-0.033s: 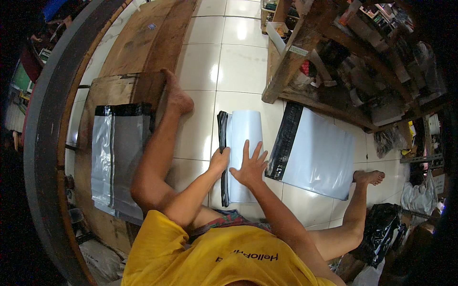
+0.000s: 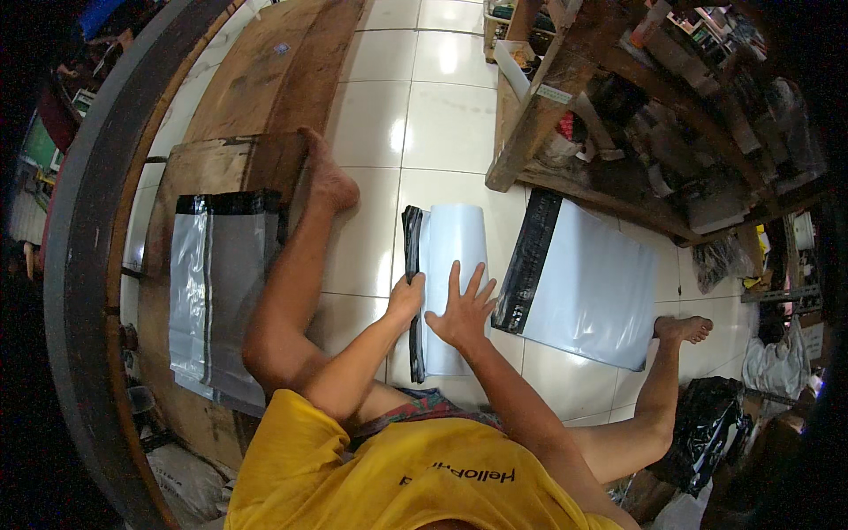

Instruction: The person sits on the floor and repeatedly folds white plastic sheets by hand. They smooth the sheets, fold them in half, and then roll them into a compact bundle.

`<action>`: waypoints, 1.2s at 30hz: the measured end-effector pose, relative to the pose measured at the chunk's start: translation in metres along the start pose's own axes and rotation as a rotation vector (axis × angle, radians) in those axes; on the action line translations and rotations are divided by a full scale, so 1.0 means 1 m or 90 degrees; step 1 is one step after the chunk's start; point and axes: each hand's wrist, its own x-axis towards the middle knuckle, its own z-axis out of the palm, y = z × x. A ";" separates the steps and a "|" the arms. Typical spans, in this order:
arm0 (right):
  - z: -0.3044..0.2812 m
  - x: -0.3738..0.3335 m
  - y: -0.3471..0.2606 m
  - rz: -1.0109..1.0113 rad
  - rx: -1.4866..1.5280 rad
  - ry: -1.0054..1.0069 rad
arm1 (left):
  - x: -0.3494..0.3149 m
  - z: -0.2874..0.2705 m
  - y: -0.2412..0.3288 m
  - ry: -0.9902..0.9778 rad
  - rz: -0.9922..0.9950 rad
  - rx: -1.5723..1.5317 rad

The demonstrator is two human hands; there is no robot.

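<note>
On the tiled floor between my legs lies a folded stack of white plastic mailing bags (image 2: 457,234) with a black edge on its left side. My left hand (image 2: 407,296) is closed round that black edge, its fingertips partly hidden. Flat on the white face rests my right hand (image 2: 462,311), fingers spread. Just right of it, another pile of white mailing bags (image 2: 587,283) lies flat, its black strip toward me on the left. Grey-and-white plastic bags (image 2: 234,283) with a black top band lie to the left, on a wooden board beside my leg.
A wooden shelf (image 2: 565,150) full of mixed goods stands at the far right. Brown wooden boards (image 2: 265,79) run along the left, inside a dark curved bar (image 2: 84,265). Black plastic (image 2: 707,424) and a white plastic bag (image 2: 777,364) lie at the right, past my foot.
</note>
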 end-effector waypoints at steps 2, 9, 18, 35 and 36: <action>0.007 0.001 0.001 -0.036 -0.025 0.050 | 0.001 0.001 0.011 0.012 -0.003 0.035; -0.009 0.003 0.018 -0.034 -0.203 -0.082 | -0.011 -0.006 0.026 -0.015 -0.068 -0.034; -0.008 0.034 0.098 0.049 0.209 0.109 | -0.021 -0.002 0.039 -0.068 -0.102 -0.113; 0.016 0.039 0.054 0.057 0.509 -0.088 | -0.036 0.000 0.051 -0.039 0.063 -0.014; 0.018 0.041 0.048 0.041 0.604 -0.132 | -0.038 0.004 0.050 0.004 0.052 0.016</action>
